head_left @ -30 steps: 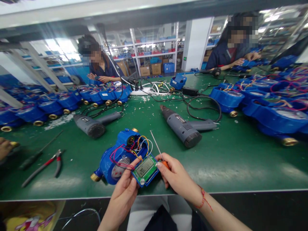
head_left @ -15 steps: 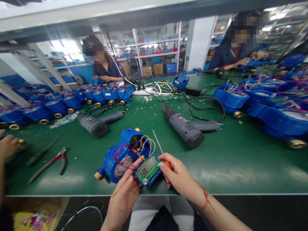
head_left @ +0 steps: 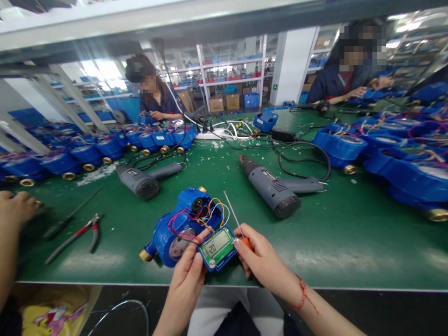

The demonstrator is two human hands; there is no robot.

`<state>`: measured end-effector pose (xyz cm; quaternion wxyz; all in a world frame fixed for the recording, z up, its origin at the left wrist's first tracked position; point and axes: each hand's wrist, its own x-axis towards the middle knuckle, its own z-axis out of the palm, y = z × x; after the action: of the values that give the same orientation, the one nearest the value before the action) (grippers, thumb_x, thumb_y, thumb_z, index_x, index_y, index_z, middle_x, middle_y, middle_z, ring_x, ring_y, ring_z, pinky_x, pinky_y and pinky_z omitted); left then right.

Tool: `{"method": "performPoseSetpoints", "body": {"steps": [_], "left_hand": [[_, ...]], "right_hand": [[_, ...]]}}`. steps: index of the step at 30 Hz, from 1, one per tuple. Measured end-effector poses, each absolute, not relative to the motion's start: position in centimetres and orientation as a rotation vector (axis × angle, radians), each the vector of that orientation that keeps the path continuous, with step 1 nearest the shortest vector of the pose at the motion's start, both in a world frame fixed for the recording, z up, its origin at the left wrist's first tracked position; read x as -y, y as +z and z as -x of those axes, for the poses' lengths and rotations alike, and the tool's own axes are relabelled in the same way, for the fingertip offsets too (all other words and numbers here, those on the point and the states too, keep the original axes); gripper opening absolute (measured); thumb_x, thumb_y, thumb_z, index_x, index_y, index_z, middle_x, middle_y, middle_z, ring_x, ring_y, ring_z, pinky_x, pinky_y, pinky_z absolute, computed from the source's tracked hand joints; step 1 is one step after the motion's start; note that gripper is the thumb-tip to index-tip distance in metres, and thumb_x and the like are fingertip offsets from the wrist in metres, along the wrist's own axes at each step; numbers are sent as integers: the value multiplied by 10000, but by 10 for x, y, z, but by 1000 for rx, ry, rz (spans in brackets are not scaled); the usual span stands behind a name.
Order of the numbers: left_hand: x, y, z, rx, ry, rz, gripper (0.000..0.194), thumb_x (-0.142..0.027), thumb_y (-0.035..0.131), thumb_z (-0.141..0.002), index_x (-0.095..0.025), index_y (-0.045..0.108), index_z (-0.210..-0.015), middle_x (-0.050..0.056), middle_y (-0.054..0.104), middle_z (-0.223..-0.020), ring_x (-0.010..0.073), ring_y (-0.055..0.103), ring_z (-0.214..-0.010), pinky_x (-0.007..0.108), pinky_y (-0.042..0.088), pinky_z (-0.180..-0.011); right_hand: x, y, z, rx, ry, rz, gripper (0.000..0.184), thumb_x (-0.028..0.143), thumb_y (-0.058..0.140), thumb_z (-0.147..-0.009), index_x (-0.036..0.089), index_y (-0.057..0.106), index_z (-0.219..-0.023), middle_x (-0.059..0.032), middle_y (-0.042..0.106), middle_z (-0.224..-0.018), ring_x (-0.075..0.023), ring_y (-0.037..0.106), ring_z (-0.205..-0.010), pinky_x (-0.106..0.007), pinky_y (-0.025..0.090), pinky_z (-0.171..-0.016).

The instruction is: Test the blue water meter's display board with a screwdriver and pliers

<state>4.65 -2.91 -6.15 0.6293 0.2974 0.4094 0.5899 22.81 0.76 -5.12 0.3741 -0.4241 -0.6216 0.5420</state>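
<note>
Green board [head_left: 221, 244]: between both hands, beside the meter; likely light, stiff and fragile, best held by its rim.
Left hand [head_left: 189, 270]: pinching the board's left edge.
Right hand [head_left: 259, 254]: gripping a screwdriver [head_left: 247, 242], fingertips at the right edge; far fingers hidden.
Red wires [head_left: 189, 237]: soft, probably easily strained.
Meter [head_left: 164, 233]: on the bench [head_left: 332, 238], seemingly heavy.

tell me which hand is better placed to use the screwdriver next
Probably the right hand: it grips the orange-handled screwdriver beside the circuit board, while the left hand holds the board's opposite edge.
</note>
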Motion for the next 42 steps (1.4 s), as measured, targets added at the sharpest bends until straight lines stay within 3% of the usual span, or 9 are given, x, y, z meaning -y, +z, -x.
{"method": "performPoseSetpoints", "body": {"steps": [7,13,20,26,32,38,42], "left_hand": [[34,-66,-49,-946,1363,-698,432,-430,626,-893,-274,623,-1296,63,525,-1440,264,485,-1324,363,434,-1098],[30,-56,-53,-1022,1389,-628,468,-472,699,-826,-256,645,-1239,58,632,-1284,247,521,-1275,360,442,-1083],[37,-55,-53,-750,1415,-610,333,-367,494,-972,-302,639,-1264,42,671,-1236,193,603,-1179,341,446,-1072],[40,-59,-56,-782,1451,-618,387,-359,484,-979,-295,576,-1349,61,600,-1358,223,547,-1266,337,438,-1085],[43,-61,-54,-820,1431,-658,396,-350,500,-974,-314,563,-1363,41,510,-1460,263,422,-1384,429,325,-1176],[44,-57,-48,-1111,1360,-914,501,-383,506,-964,-274,461,-1451,26,376,-1556,248,175,-1499,445,63,-1244],[43,-54,-48,-1089,1377,-914,499,-380,515,-961,-303,459,-1450,6,371,-1559,233,167,-1501,423,49,-1245]], "right_hand": [[-5,-50,-228,1578,1477,1064,240,416,441,-969,177,457,-975,54,461,-658,-70,417,-461,-164,376,-409],[0,-48,-229,1530,1561,1041,270,447,478,-958,184,425,-934,43,496,-675,-70,430,-498,-162,380,-443],[1,-47,-229,1455,1672,1057,374,530,525,-942,172,443,-1011,23,530,-719,-72,461,-537,-156,418,-477],[1,-40,-229,1432,1704,1071,437,577,547,-926,160,445,-1008,18,535,-697,-64,449,-520,-148,415,-476],[-1,-35,-229,1442,1689,1115,425,566,551,-927,162,449,-1009,-3,556,-700,-75,454,-524,-144,417,-460],[4,-38,-232,1539,1660,1087,351,527,490,-985,184,417,-999,-1,579,-759,-74,473,-570,-148,427,-517],[5,-41,-233,1547,1663,1068,332,515,475,-1000,191,405,-1001,-3,600,-776,-77,478,-582,-146,423,-520]]}}
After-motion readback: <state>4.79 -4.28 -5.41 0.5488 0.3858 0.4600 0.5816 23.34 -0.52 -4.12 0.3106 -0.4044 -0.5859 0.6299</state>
